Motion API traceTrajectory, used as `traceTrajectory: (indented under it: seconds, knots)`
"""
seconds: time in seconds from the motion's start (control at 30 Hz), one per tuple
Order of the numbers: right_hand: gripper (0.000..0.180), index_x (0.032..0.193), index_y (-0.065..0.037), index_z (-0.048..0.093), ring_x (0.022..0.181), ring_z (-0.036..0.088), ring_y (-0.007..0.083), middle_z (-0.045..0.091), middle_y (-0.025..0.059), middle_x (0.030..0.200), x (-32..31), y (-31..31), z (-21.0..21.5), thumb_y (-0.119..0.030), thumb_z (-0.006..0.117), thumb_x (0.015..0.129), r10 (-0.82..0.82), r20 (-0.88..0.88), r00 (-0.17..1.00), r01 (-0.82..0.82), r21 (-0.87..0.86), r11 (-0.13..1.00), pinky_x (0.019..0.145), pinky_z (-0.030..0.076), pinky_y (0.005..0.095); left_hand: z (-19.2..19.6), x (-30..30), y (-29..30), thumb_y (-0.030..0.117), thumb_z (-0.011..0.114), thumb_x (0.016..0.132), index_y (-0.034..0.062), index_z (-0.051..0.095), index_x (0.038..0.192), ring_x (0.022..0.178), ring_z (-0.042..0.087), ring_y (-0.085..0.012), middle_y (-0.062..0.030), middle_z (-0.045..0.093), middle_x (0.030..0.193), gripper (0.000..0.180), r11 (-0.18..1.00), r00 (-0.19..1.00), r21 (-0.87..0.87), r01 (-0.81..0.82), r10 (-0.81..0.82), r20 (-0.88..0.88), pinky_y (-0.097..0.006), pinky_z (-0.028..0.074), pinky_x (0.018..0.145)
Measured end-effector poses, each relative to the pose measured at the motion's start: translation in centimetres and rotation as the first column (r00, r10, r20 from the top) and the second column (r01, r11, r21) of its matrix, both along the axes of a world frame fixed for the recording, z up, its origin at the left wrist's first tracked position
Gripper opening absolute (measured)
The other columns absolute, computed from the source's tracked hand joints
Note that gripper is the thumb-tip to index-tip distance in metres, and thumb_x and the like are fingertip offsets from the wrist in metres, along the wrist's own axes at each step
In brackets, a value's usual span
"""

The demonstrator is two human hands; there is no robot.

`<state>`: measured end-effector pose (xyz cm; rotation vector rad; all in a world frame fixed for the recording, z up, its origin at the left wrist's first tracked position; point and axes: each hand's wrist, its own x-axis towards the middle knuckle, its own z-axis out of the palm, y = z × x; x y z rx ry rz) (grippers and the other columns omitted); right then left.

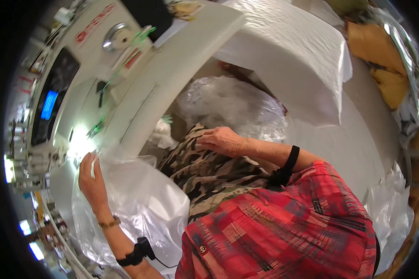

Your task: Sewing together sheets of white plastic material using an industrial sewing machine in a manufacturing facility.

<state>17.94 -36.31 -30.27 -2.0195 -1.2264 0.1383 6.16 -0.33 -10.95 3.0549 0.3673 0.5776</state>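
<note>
My left hand (93, 181) is raised beside the bright lamp of a white sewing machine (139, 102). Its thumb and fingertips come together at the edge of a clear plastic sheet (139, 204), which drapes down toward my lap. Glare hides the needle area just beyond those fingertips. On my thigh, over the camouflage trousers (209, 181), rests my right hand (222, 141), fingers loosely stretched and nothing seen in them.
Green thread (104, 86) runs down the machine's front, near a lit blue display (49, 105). Crumpled clear plastic (233, 104) lies beyond my knees. A large white sheet (293, 51) hangs over the table's far side. Brown wrapping (377, 56) stands at the far right.
</note>
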Motion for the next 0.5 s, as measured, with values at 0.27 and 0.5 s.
traceTrajectory:
  seconds: [0.27,0.5]
  knots:
    - [0.056,0.129,-0.009,0.053,0.132,0.038,0.0309,0.042,0.0116,0.141,4.1,-19.9,-2.5,-0.014,0.069,0.075,-0.632,0.623,0.462,0.87,-0.177,0.461,0.108,0.029,0.0466,-3.4,1.3,4.3,0.026,0.051,0.099,-0.0013,0.055,0.13,0.124,0.052,-0.0297,-0.0161,0.056,0.134,0.042,0.995,0.994,-0.079,-0.053,0.045,-0.099,-0.038,0.04,0.105]
    - [0.043,0.118,-0.001,0.055,0.107,0.058,0.0338,0.061,0.0186,0.113,3.9,-32.4,-6.0,-0.015,0.069,0.08,-0.989,-0.15,-0.014,1.0,-0.028,-0.01,0.092,0.046,0.0414,-4.0,2.0,5.0,0.028,0.05,0.1,-0.0016,0.054,0.131,0.126,0.051,-0.0304,-0.0162,0.054,0.135,0.043,0.994,0.998,-0.107,-0.035,0.029,-0.057,-0.039,0.038,0.106]
